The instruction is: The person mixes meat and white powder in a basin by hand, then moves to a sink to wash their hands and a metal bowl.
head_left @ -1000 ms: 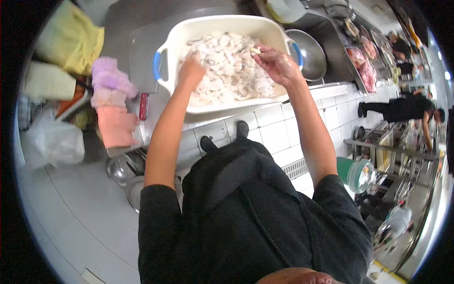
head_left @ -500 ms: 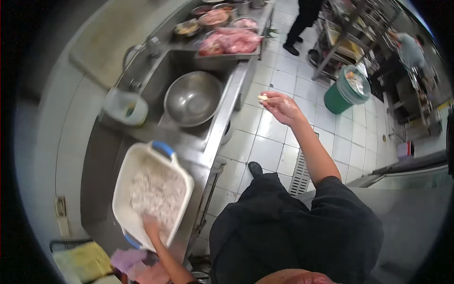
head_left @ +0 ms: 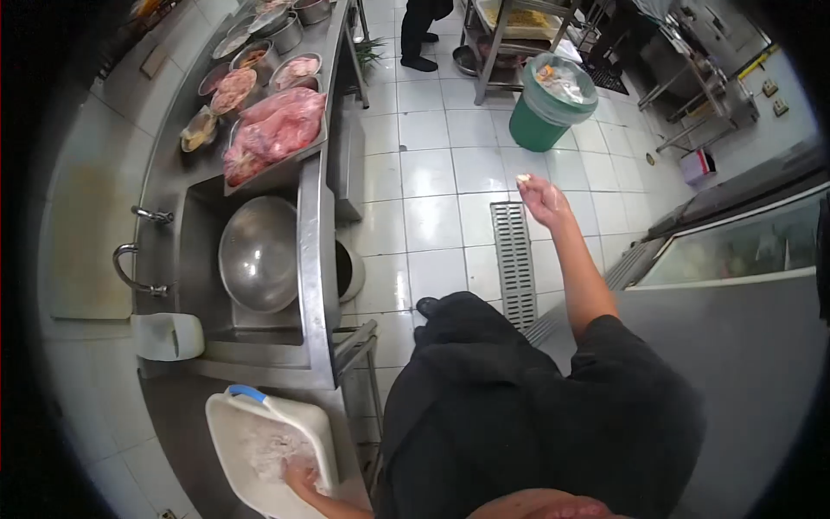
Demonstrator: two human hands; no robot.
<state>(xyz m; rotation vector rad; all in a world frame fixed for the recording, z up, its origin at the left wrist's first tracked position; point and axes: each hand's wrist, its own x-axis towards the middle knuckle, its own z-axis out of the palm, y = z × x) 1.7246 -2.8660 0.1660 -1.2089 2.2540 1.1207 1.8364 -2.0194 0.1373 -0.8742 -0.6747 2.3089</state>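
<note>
My right hand is stretched out over the tiled floor and pinches a small pale scrap at its fingertips. A green waste bin with a plastic liner stands on the floor beyond it. At the bottom left my left hand rests inside a white tub with blue handles, on the pale sliced pieces that fill it. The tub sits on the steel counter.
A steel sink holds a large metal bowl, with a tap and a white jug beside it. Trays of raw pink meat line the counter. A floor drain grate runs along the tiles. Another person's legs stand far off by a rack.
My view has swung from the tub toward the floor and bin. My right hand lifted a scrap out of the tub and carried it out over the floor. My left hand stays in the tub.
</note>
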